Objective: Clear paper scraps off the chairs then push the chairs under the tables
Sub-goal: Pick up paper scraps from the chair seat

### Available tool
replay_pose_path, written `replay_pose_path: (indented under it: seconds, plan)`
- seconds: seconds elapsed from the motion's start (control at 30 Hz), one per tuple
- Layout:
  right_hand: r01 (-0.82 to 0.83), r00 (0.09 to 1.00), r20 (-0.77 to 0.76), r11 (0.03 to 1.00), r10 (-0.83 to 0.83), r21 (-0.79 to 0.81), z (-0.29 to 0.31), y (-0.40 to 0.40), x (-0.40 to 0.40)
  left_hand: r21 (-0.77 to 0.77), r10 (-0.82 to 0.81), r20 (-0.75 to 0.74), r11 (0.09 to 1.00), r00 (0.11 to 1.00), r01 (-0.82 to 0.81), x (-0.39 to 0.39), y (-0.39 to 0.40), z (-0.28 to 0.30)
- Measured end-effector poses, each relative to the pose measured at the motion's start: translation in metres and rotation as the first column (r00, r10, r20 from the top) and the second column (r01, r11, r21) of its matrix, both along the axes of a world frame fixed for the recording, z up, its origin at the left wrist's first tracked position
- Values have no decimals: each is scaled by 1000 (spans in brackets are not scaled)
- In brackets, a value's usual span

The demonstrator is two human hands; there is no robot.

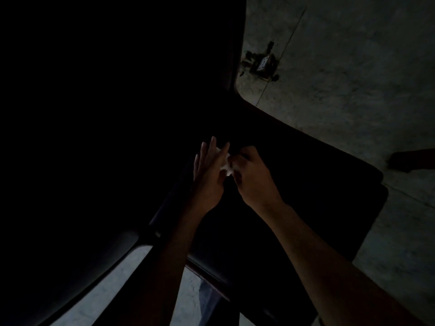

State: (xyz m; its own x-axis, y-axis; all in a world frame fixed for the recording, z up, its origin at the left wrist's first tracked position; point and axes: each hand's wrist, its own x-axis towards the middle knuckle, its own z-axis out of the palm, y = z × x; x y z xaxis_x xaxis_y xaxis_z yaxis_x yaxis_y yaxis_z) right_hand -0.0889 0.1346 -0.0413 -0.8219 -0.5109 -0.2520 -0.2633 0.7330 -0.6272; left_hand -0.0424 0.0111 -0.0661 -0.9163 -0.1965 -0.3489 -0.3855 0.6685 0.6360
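Observation:
The scene is very dark. A dark chair seat (317,196) lies below my hands, its backrest (70,267) at the lower left. A small white paper scrap (225,164) sits between my two hands above the seat. My left hand (209,175) is held with its fingers straight, its palm against the scrap. My right hand (253,177) has curled fingers that pinch the scrap. A large black mass, probably a table (117,90), fills the upper left; its details are hidden by the dark.
Grey concrete floor (353,78) spreads to the right. A small dark piece of clutter with a white patch (262,63) lies on the floor at the top. A dark object (412,160) juts in at the right edge. Pale floor shows at the bottom left.

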Motion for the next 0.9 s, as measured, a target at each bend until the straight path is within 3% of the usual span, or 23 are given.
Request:
replay_pose_path:
  seconds: [0.07, 0.27, 0.4, 0.63, 0.73, 0.83, 0.9]
  plan:
    - [30, 999, 16, 1000, -30, -9, -3, 2, 0, -21, 28, -4, 999, 1000, -29, 0, 3, -5]
    - [146, 987, 75, 989, -144, -24, 2, 6, 2, 190, 203, -136, 966, 970, -175, 6, 8, 4]
    - [189, 980, 75, 982, -187, -27, 3, 8, 2, 300, 330, -53, 905, 942, -301, 4, 11, 18]
    - [360, 921, 181, 931, -344, -64, 6, 23, 2, 384, 394, 45, 841, 918, -381, 4, 9, 21]
    - [396, 903, 229, 911, -364, -116, 9, 29, 5, 456, 497, 52, 759, 866, -464, 6, 14, 31]
    - [439, 874, 291, 889, -389, -130, 12, 33, 7, 637, 565, 138, 579, 814, -510, 2, 18, 46]
    - [473, 849, 345, 866, -400, -161, 17, 35, 9, 628, 532, 159, 596, 832, -501, 3, 20, 51]
